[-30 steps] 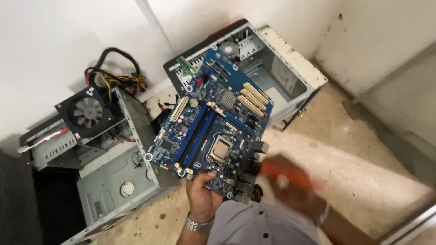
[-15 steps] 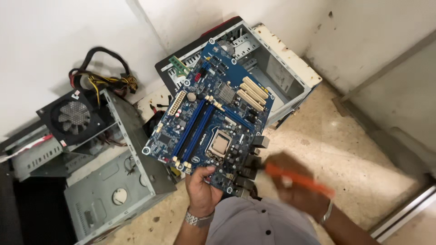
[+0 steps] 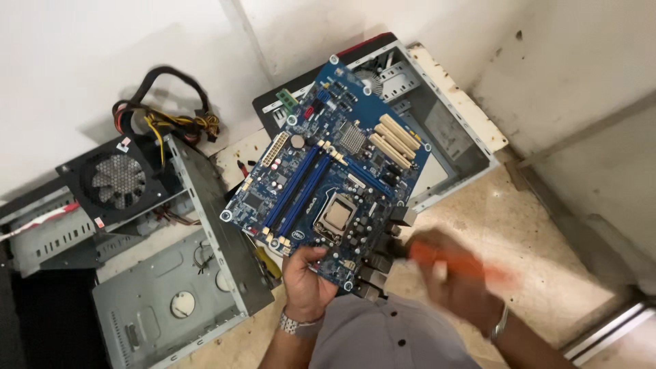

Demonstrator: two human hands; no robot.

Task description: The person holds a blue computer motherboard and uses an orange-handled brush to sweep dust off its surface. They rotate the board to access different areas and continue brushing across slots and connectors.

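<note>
Motherboard between two computer cases

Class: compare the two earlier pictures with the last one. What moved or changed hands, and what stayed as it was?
Little changed. The right hand with its orange tool shifted a bit along the motherboard's lower edge, blurred throughout. The view drifted, so the cases slid slightly in frame. Nothing was picked up or let go. The left hand keeps gripping the board's bottom edge, and the power supply sits on the left case as before.

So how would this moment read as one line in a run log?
left hand: holds blue circuit board by near edge | right hand: blurred, grips orange-handled tool beside board | below: open grey computer cases on floor
</note>
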